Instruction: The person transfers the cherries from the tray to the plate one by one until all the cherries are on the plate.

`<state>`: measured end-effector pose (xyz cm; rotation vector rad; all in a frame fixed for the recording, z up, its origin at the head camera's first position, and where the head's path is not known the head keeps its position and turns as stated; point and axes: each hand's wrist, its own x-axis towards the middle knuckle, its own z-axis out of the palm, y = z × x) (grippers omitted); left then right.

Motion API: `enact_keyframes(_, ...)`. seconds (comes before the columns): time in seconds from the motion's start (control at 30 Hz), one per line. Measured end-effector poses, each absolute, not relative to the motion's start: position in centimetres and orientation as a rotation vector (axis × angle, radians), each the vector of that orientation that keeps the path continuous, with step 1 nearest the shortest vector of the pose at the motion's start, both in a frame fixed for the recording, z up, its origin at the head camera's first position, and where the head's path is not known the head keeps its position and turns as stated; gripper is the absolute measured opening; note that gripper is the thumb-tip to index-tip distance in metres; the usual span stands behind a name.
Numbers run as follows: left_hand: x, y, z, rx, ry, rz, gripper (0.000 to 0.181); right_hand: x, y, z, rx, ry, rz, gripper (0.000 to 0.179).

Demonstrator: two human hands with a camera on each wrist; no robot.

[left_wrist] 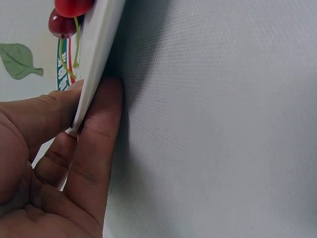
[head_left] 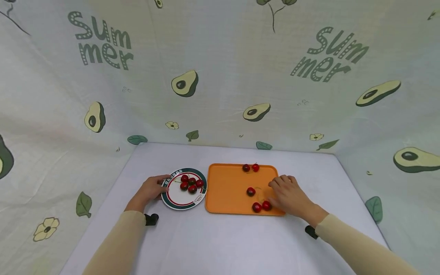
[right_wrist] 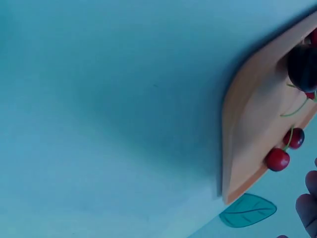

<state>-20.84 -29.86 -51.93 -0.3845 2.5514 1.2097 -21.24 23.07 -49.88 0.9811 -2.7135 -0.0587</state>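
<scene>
My left hand (head_left: pixel 150 191) pinches the left rim of a round white plate (head_left: pixel 176 198) with a green and red border. In the left wrist view the thumb lies above the rim and fingers (left_wrist: pixel 96 148) are beneath it. Several dark red cherries (head_left: pixel 191 181) with stems sit on the plate. At the right side of an orange tray (head_left: pixel 223 189), my right hand (head_left: pixel 290 196) hovers with bent, parted fingers beside a pair of cherries (head_left: pixel 256 207) near the front edge. No cherry shows between those fingers; the right wrist view catches only fingertips (right_wrist: pixel 309 208).
Another cherry (head_left: pixel 251 191) lies mid-tray, and two more cherries (head_left: pixel 246 167) rest against the tray's back edge. The plate stands right beside the tray's left edge. A white cloth covers the table (head_left: pixel 220 244), and a printed avocado curtain (head_left: pixel 220 76) hangs behind.
</scene>
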Motion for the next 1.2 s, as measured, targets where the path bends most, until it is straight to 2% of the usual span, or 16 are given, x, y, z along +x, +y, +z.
enact_keyframes(0.67,-20.5,-29.8,-51.7,-0.394,2.561,1.218,0.058,-19.2,23.0,-52.2,1.011,-2.736,0.093,0.05)
enact_keyframes(1.2,-20.6,-29.7,-51.8,-0.401,2.56,1.207,0.058,-19.0,23.0,-52.7,1.062,-2.681,0.041,0.041)
